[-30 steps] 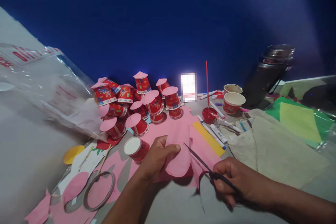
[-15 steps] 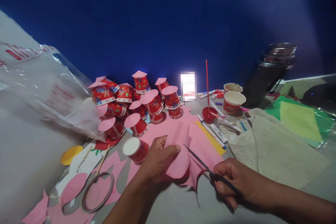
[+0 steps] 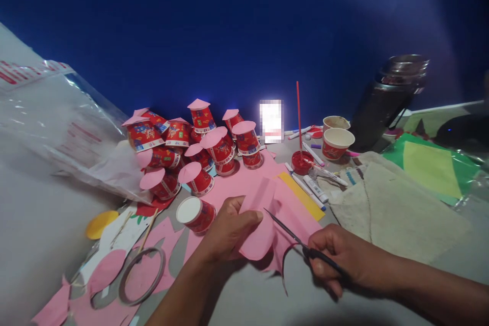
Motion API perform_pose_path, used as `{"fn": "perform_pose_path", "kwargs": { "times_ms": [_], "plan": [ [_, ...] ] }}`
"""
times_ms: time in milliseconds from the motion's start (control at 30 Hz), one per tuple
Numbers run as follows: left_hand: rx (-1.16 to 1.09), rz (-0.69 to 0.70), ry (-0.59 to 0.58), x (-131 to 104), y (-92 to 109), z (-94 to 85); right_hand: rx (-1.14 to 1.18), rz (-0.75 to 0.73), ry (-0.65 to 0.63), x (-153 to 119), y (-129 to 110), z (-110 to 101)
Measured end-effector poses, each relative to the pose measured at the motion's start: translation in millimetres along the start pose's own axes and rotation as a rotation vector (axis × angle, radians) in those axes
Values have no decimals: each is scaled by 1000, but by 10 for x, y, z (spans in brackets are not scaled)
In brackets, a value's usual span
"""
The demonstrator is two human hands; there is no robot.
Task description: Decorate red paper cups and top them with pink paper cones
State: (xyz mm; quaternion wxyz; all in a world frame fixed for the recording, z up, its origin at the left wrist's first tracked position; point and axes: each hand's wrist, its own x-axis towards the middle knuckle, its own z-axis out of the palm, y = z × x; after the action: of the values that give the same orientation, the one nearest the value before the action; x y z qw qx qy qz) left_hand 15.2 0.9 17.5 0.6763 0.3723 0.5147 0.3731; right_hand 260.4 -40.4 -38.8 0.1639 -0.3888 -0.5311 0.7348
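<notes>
My left hand (image 3: 233, 226) pinches a folded sheet of pink paper (image 3: 260, 237), thumb on top, its lower edge cut to a curve. Dark-handled scissors (image 3: 286, 229) are gripped in my right hand (image 3: 336, 257), their blades pointing up and left over the paper's right side. The blades look closed or nearly so. A narrow cut strip of pink paper hangs below them. Left of my left hand stands an upturned red paper cup (image 3: 196, 215) with a white base. Behind it are several red cups (image 3: 219, 145) topped with pink paper cones.
Pink scraps (image 3: 107, 270) and a tape roll (image 3: 142, 276) lie at the lower left, near a plastic bag (image 3: 76, 127). Markers (image 3: 315, 188), a red paint pot (image 3: 301, 163), paper cups (image 3: 338, 143), a cloth (image 3: 397, 209) and a dark flask (image 3: 382, 107) stand or lie to the right.
The scissor tips have shifted slightly left over the pink paper, with my right hand following. The whole view has moved a little; my left hand keeps its hold.
</notes>
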Motion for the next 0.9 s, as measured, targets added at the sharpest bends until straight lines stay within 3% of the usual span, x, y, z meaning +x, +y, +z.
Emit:
{"fn": "perform_pose_path", "kwargs": {
  "times_ms": [600,900],
  "plan": [
    [134,-13,-172,25,-10,-51,9,14,-44,-8,16,-29],
    [13,-49,-187,33,0,-57,27,5,-9,3,27,-12]
  ]
}}
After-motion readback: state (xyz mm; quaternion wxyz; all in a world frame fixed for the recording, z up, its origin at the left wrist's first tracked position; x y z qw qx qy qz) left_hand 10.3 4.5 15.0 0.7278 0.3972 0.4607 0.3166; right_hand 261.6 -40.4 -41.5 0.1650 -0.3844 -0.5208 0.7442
